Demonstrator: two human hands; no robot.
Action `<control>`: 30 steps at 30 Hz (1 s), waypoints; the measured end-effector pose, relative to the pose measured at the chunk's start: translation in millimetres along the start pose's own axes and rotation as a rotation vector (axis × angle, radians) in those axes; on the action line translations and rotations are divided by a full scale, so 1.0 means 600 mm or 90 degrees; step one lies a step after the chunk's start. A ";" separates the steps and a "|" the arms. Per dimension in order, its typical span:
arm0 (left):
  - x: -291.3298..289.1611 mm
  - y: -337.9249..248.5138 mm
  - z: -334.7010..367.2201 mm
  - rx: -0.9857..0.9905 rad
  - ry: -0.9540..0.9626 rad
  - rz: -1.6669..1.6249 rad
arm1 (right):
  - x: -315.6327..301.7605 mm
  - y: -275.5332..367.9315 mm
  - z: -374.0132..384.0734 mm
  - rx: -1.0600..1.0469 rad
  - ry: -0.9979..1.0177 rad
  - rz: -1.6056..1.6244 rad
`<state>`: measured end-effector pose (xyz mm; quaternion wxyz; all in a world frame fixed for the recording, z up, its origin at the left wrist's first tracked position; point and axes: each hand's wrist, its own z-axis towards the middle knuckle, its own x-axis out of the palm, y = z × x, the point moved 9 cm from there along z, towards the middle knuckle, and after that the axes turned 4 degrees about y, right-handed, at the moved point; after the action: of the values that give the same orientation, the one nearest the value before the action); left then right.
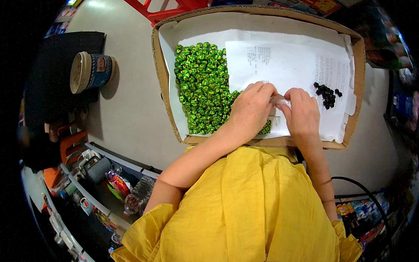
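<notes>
My left hand (254,108) and my right hand (303,112) meet over a shallow cardboard tray (358,87). Their fingers pinch a small whitish, see-through plastic piece (279,100), like a bag or wrapper; its full shape is hidden. To the left of my hands, many small green and yellow foil-wrapped pieces (201,87) lie heaped on white paper. A few more green pieces (265,128) show below my left hand, near the tray's front edge. Just right of my right hand sits a small cluster of black pieces (327,95) on a printed white sheet (288,61).
A bucket-like tub (94,72) with a blue patterned side stands at the left, near a dark sheet (52,78). Red plastic furniture (161,13) is beyond the tray. Lower left, a shelf holds a clear bottle (139,194) and packets. A black cable (364,190) curves at the right.
</notes>
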<state>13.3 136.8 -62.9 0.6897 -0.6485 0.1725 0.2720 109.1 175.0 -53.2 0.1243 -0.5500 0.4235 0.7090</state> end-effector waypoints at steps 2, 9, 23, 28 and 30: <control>0.006 -0.005 0.007 0.010 0.003 0.032 | 0.000 -0.006 0.000 0.003 0.014 0.002; -0.016 -0.019 0.002 0.087 -0.023 0.261 | -0.010 -0.018 -0.010 0.012 -0.004 0.078; -0.007 0.008 -0.016 -0.143 0.054 -0.260 | 0.013 -0.044 -0.022 0.236 0.191 0.618; 0.004 0.016 -0.011 -0.195 0.092 -0.311 | -0.002 -0.053 -0.020 0.185 0.076 0.590; 0.015 0.019 -0.012 -0.212 0.112 -0.344 | -0.002 -0.058 -0.022 0.182 0.056 0.578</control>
<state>14.5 131.4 -77.9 0.6038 -0.7958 0.0062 0.0468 140.8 186.6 -68.5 -0.1419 -0.3163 0.7191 0.6023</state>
